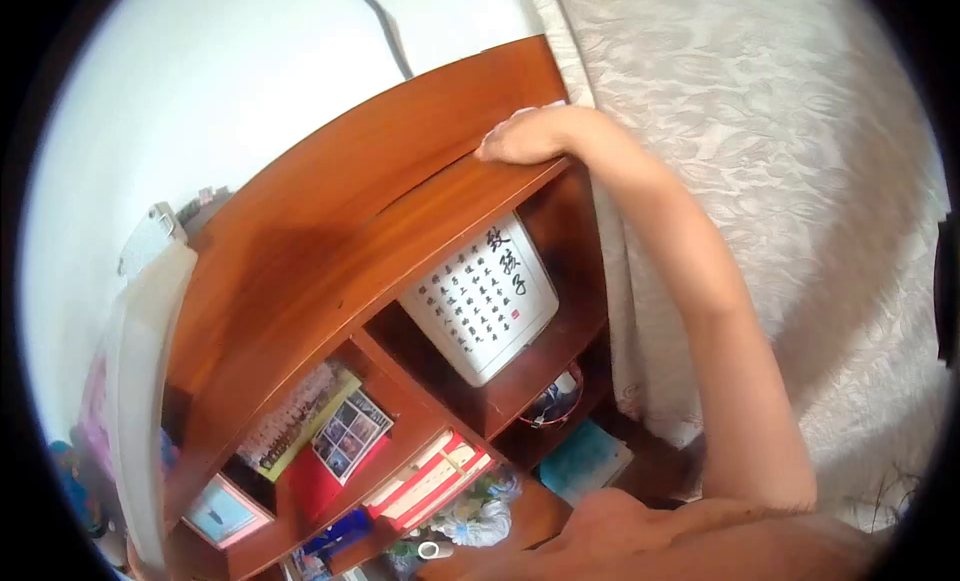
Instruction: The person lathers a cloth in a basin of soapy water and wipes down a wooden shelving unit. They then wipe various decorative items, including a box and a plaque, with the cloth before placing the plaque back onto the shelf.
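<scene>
My right hand (525,139) reaches up to the top of a brown wooden shelf unit (440,196), near its right end. It presses down on a pale, thin cloth (547,107), of which only the edges show around the hand. The fingers are bent over it and partly hidden. The raised back board (400,121) of the unit stands just behind the hand. Below the hand, a white plaque with black characters (485,301) leans in an open compartment. My left hand is not in view; blurred skin shows along the bottom edge.
A pale patterned curtain (700,81) hangs at the right, by the arm. Lower shelves hold photos (350,436), red-and-cream books (430,481), artificial flowers (475,521), a teal item (585,461) and a round basket (555,396). A white panel (145,381) stands at left.
</scene>
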Demonstrator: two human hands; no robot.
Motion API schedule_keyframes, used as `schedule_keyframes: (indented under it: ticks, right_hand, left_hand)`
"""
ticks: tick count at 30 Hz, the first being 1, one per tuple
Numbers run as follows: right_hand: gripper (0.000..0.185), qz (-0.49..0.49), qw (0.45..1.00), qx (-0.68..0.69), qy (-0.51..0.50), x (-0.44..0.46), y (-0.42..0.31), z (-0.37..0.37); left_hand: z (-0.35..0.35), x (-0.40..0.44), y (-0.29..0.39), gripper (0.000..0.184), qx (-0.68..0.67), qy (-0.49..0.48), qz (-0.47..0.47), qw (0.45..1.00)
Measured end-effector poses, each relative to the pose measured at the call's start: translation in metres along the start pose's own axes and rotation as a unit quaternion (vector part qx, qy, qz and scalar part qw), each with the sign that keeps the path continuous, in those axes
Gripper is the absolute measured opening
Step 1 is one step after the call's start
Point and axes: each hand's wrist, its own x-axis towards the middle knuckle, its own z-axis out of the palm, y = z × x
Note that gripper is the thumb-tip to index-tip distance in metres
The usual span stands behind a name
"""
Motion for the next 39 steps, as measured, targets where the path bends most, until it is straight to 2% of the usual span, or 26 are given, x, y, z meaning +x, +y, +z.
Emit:
schedule_keyframes:
  ticks: [1,3,5,7,9,11,14,16,17,18,19,20,21,23,24,25,27,29,31,32,33,35,36,37,39]
  right_hand:
    - [0.052,-0.036,0.999,-0.004,0.011,0.000,0.001,0.002]
    - [0.057,-0.143,0.981,0.127,-0.019,-0.025,-0.015,-0.004]
    - [0.064,-0.265,0.955,0.134,-0.030,-0.010,-0.036,0.009]
    - [0.067,-0.295,0.950,0.086,-0.048,-0.024,-0.074,-0.002]
    - [0.065,-0.410,0.897,0.120,-0.111,-0.005,-0.102,-0.002]
    - [0.063,-0.391,0.903,0.134,-0.116,0.000,-0.115,0.000]
    - [0.059,-0.339,0.930,0.075,-0.118,-0.010,-0.107,-0.008]
    - [0.058,-0.373,0.908,0.136,-0.134,-0.003,-0.066,-0.004]
    - [0.059,-0.352,0.923,0.129,-0.086,-0.012,-0.045,-0.004]
    - [0.059,-0.264,0.961,0.086,-0.017,-0.013,-0.026,0.000]
    - [0.056,-0.189,0.980,0.061,0.006,-0.009,-0.009,0.002]
    - [0.055,-0.136,0.980,0.142,-0.030,-0.012,-0.002,-0.004]
    - [0.054,-0.086,0.985,0.148,-0.038,-0.030,-0.007,-0.017]
    - [0.049,-0.114,0.978,0.161,-0.061,-0.002,0.016,-0.011]
    - [0.049,-0.068,0.995,0.073,-0.011,0.002,0.021,-0.007]
    - [0.049,-0.064,0.995,0.074,-0.011,0.003,0.022,-0.002]
    - [0.050,-0.085,0.996,-0.018,0.009,-0.001,0.015,0.002]
    - [0.048,-0.059,0.997,-0.009,0.040,-0.003,0.014,0.007]
    - [0.047,0.021,0.999,-0.018,0.041,-0.035,-0.002,-0.011]
    - [0.044,-0.042,0.997,-0.064,0.016,-0.054,-0.003,-0.021]
    - [0.044,-0.043,0.997,-0.065,0.015,-0.056,0.006,-0.017]
    - [0.043,-0.070,0.994,-0.069,0.050,-0.056,0.016,-0.009]
    - [0.041,-0.045,0.993,-0.103,0.027,-0.060,0.008,-0.014]
    - [0.041,-0.043,0.993,-0.104,0.024,-0.055,0.006,-0.013]
    - [0.040,-0.062,0.968,-0.241,0.021,-0.036,0.009,-0.014]
  left_hand:
    - [0.001,0.001,-0.001,0.041,-0.004,0.004,0.002,1.000]
    - [0.000,-0.001,-0.003,0.040,0.006,0.014,0.002,1.000]
    - [-0.001,-0.002,-0.003,0.039,0.012,0.023,0.005,1.000]
    - [-0.004,-0.005,-0.005,0.039,0.032,0.024,-0.009,0.999]
    - [-0.006,-0.009,-0.006,0.038,0.031,0.034,0.001,0.999]
    - [-0.004,-0.005,0.002,0.039,0.027,0.046,0.006,0.999]
    - [-0.003,-0.007,0.006,0.040,0.061,0.041,-0.024,0.997]
    - [-0.001,-0.007,0.006,0.039,0.049,0.046,-0.005,0.998]
    - [-0.001,-0.005,0.006,0.039,0.040,0.052,0.010,0.998]
    - [0.001,-0.006,0.006,0.039,0.039,0.053,0.007,0.998]
    - [0.002,-0.007,0.005,0.040,0.040,0.048,0.002,0.998]
    - [0.003,-0.008,0.005,0.042,0.041,0.040,0.000,0.998]
    - [0.005,-0.008,0.005,0.042,0.039,0.039,0.000,0.998]
    - [0.007,-0.005,0.006,0.044,0.036,0.041,0.009,0.998]
    - [0.010,-0.007,0.002,0.044,0.034,0.041,0.011,0.999]
    - [0.013,-0.010,-0.005,0.045,0.020,0.051,0.029,0.998]
    - [0.017,-0.012,0.000,0.045,0.001,0.063,0.041,0.997]
    - [0.014,-0.011,0.008,0.044,0.030,0.037,0.004,0.999]
    - [0.012,-0.011,0.009,0.044,0.021,0.038,0.014,0.999]
    - [0.012,-0.012,0.007,0.044,0.012,0.036,0.022,0.999]
    - [0.011,-0.013,0.006,0.044,0.012,0.035,0.020,0.999]
    - [0.009,-0.014,0.005,0.044,0.008,0.041,0.088,0.995]
    - [0.009,-0.015,0.005,0.044,0.005,0.042,0.111,0.993]
    - [0.008,-0.016,0.007,0.044,-0.014,0.045,0.077,0.996]
    - [0.008,-0.018,0.005,0.044,-0.034,0.052,0.041,0.997]
